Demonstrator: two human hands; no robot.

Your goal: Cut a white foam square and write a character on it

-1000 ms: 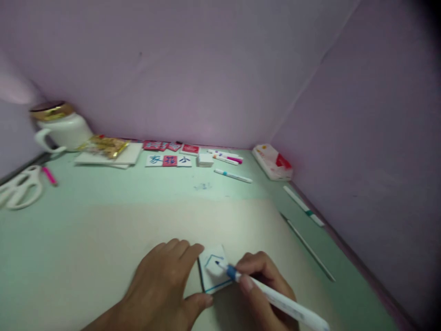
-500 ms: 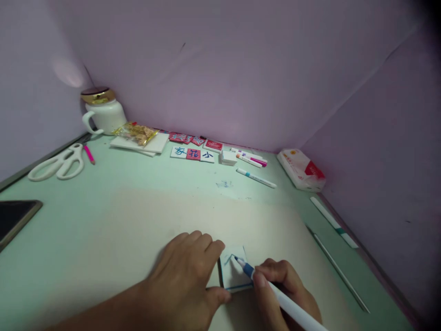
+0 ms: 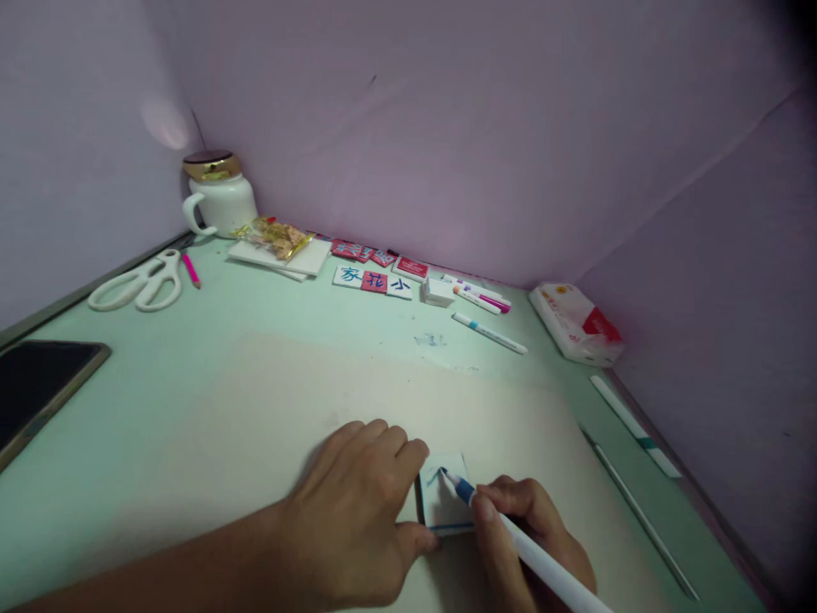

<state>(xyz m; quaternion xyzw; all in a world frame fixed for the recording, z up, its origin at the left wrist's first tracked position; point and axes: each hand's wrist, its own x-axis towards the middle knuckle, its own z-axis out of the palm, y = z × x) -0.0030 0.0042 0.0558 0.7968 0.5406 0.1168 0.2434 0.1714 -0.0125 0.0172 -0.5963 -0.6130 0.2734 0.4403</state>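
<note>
A small square white card (image 3: 440,504) lies on the pale sheet, with a blue line along its lower edge and a short blue stroke near its top. My left hand (image 3: 363,502) pins the card at its left side, index finger at the upper corner and thumb at the lower one. Between the thumb and fingers of my right hand (image 3: 529,528) is a white marker pen (image 3: 542,562) with a blue collar. Its blue tip touches the upper part of the card, at the end of the stroke. The lower fingers of my right hand are hidden behind the pen.
Scissors (image 3: 144,281), a pink pencil (image 3: 191,271) and a phone (image 3: 44,383) are on the left. Toward the wall stand a lidded white mug (image 3: 223,203), lettered cards (image 3: 374,282) and a stack of blank cards (image 3: 437,292). A tissue pack (image 3: 574,323) and metal rod (image 3: 644,519) lie right.
The view has shifted, so most things sit further right in the picture. Both hands keep their hold, and the pen tip stays on the upper part of the card.
</note>
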